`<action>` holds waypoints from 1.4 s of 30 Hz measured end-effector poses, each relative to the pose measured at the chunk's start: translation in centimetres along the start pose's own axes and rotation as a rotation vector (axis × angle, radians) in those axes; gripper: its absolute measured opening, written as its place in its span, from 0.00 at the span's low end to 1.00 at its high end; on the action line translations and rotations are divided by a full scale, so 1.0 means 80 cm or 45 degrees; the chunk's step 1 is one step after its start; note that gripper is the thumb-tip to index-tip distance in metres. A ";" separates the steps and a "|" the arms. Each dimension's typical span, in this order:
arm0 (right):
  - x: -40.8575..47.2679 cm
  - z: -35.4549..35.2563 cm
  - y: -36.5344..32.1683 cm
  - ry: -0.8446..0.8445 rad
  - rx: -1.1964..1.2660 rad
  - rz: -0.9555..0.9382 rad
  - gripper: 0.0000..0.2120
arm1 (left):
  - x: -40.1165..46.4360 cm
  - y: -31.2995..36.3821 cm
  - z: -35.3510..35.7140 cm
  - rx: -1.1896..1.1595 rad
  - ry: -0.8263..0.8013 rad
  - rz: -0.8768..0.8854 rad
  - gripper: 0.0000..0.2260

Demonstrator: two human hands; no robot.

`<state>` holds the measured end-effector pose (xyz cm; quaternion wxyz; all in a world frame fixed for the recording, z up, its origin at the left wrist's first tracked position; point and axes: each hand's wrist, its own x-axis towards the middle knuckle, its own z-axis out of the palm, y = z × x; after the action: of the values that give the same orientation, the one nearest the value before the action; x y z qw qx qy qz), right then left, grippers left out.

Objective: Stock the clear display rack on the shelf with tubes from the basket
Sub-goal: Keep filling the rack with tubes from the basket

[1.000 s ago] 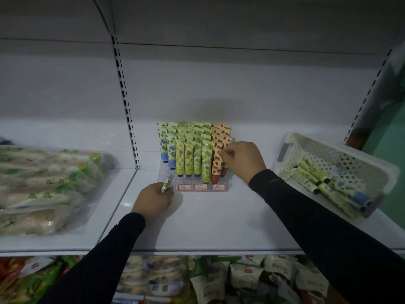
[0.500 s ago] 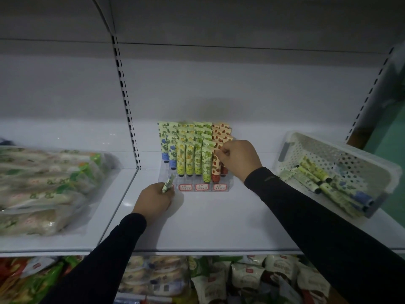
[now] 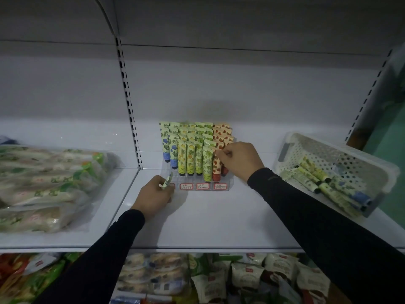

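The clear display rack (image 3: 198, 187) stands mid-shelf, filled with rows of upright tubes: blue-patterned at left, yellow and green in the middle, red strawberry ones at right. My right hand (image 3: 240, 160) pinches the top of a red tube (image 3: 217, 166) in the rack's front right column. At the rack's front left corner, my left hand (image 3: 153, 196) grips a small green tube (image 3: 167, 182). The white perforated basket (image 3: 341, 154) sits tilted at the right with several tubes (image 3: 324, 183) lying in it.
Bagged goods in clear wrap (image 3: 43, 185) fill the left shelf section. A slotted upright (image 3: 129, 102) divides the shelf sections. White shelf surface (image 3: 210, 220) lies in front of the rack. Packaged snacks (image 3: 219, 279) sit on the shelf below.
My right hand has shifted slightly left and up along the red column, fingers now on a red tube's top. The left hand stays by the rack's front left corner with its tube.
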<state>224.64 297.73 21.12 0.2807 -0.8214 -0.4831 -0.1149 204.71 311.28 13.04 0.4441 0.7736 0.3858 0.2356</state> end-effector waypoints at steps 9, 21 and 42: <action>-0.032 -0.008 -0.011 0.169 0.220 -0.022 0.21 | -0.009 0.039 0.003 -0.500 -0.077 -0.022 0.08; -0.062 -0.018 -0.029 -0.360 0.888 0.173 0.09 | -0.033 0.072 0.018 -0.493 -0.510 0.187 0.23; -0.002 -0.020 -0.081 -0.262 0.693 0.013 0.07 | -0.025 0.016 -0.034 0.067 -0.156 0.274 0.10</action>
<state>219.14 299.10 24.60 0.4407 -0.7258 -0.5179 0.1043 202.12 310.64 15.42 0.4187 0.8348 0.2788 0.2238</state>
